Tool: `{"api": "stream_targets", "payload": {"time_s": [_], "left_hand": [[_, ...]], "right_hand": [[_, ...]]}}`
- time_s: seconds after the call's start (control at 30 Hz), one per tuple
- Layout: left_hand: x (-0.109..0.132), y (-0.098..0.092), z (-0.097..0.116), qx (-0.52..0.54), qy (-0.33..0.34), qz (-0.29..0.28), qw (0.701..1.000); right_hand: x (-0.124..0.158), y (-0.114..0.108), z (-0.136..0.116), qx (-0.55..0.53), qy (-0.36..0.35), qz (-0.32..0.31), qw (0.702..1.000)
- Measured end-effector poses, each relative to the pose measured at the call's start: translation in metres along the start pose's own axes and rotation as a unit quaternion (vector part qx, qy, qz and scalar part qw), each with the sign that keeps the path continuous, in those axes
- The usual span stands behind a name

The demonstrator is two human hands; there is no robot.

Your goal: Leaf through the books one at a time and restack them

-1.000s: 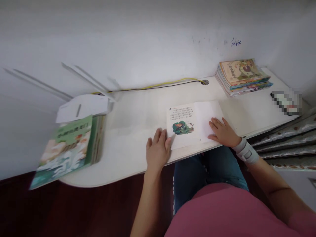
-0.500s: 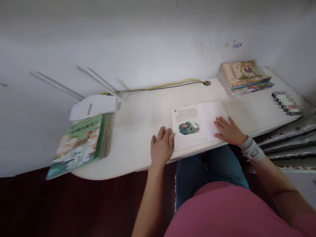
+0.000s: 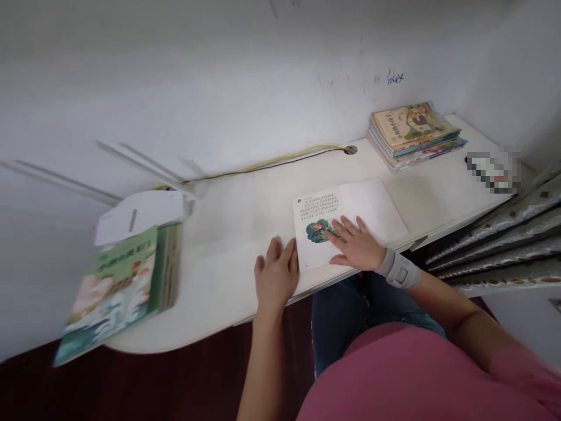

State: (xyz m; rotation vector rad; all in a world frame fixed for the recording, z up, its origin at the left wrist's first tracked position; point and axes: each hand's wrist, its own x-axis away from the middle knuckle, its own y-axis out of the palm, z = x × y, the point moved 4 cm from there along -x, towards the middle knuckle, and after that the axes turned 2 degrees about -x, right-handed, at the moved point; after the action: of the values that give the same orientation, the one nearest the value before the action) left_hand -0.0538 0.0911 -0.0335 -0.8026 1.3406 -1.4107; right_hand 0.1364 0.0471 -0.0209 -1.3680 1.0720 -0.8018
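An open picture book (image 3: 372, 204) lies flat on the white desk (image 3: 245, 204), its left page showing text and a small green drawing. My right hand (image 3: 357, 245), with a grey band on the wrist, rests palm down on the left page, fingers stretched out over the drawing. My left hand (image 3: 276, 275) lies flat on the desk, fingers together, touching the book's left edge. Neither hand holds anything.
A stack of picture books (image 3: 414, 134) sits at the far right by the wall. Another pile with a green cover (image 3: 118, 286) overhangs the desk's left end, a white paper (image 3: 140, 210) on top. A yellow cable (image 3: 272, 161) runs along the wall. Patterned bedding (image 3: 504, 245) lies to the right.
My right hand has slid left from the blank right page onto the left page, over the drawing. My left hand has stayed at the book's left edge. The view has shifted slightly.
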Motion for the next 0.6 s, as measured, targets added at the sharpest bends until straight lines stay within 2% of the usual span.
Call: {"api": "stream_targets", "payload": {"time_s": [0.3, 0.6], "left_hand": [[0.000, 0.000, -0.003, 0.018, -0.003, 0.010, 1.000], [-0.001, 0.002, -0.006, 0.017, -0.012, -0.002, 1.000]], "right_hand": [[0.010, 0.003, 0.013, -0.009, -0.016, -0.008, 1.000], [0.015, 0.009, 0.017, -0.052, -0.013, 0.021, 0.998]]}}
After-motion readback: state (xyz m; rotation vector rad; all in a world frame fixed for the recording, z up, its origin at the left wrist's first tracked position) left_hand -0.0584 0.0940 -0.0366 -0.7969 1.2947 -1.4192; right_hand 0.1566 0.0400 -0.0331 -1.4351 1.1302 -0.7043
